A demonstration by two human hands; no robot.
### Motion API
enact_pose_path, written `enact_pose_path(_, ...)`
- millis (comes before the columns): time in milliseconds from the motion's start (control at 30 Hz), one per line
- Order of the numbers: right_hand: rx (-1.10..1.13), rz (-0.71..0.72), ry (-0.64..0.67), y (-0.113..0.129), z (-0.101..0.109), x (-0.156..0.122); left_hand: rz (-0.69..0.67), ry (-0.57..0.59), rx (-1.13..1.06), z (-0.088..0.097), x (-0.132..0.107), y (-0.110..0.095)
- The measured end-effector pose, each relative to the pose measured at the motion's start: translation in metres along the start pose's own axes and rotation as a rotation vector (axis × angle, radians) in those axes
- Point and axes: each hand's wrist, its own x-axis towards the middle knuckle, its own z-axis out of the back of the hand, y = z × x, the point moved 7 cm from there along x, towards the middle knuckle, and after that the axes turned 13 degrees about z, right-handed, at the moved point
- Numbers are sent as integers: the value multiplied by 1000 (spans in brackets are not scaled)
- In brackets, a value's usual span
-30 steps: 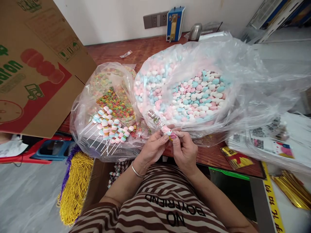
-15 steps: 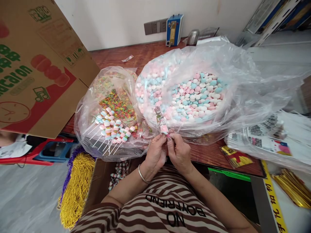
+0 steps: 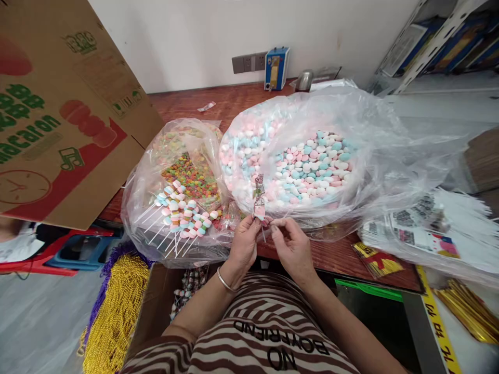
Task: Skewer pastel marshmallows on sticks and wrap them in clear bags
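Pinching the base of a slim, clear-wrapped candy skewer with a pale pink lower piece (image 3: 259,201), my left hand (image 3: 245,244) had its thumb and fingers closed, the candies rising beyond the fingertips. My right hand (image 3: 292,246) was half curled just beside the skewer's lower end; I couldn't tell whether it gripped anything. Unwrapped pastel candy skewers on white sticks (image 3: 182,212) lay to the left.

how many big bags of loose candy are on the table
2: the multicolored candy bag on the left, under the candy sticks, and the larger pastel candy bag to its right. Others could be hidden behind.
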Motion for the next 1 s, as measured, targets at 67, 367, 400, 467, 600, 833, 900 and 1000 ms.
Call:
enact_pose_path(67, -11, -14, -80, -3, 9, 4, 29, 34, 20, -1, 0, 0)
enact_pose_path(367, 551, -331, 185, -8, -34, 4, 241, 138, -18, -15, -13, 27)
enact_pose_path(400, 550, -329, 155, -8, -34, 4, 259, 145, -24, -16, -14, 29)
enact_pose_path(467, 499, -313, 118, -8, -31, 5, 290, 163, -34, -18, -17, 32)
enact_pose_path(600, 298, -254, 101, -9, -18, 14, 327, 239, -23, -22, -21, 36)
enact_pose_path(833, 513, -219, 403, 5, -17, 29, 520, 546, -109, -32, -35, 45)
enact_pose_path(900, 751, -292, 500, 8, -25, 24, 625, 608, -194, -35, -43, 49)
enact_pose_path(1000, 942, -360, 424, 9, -28, 21, 709, 653, -281, -39, -49, 52)
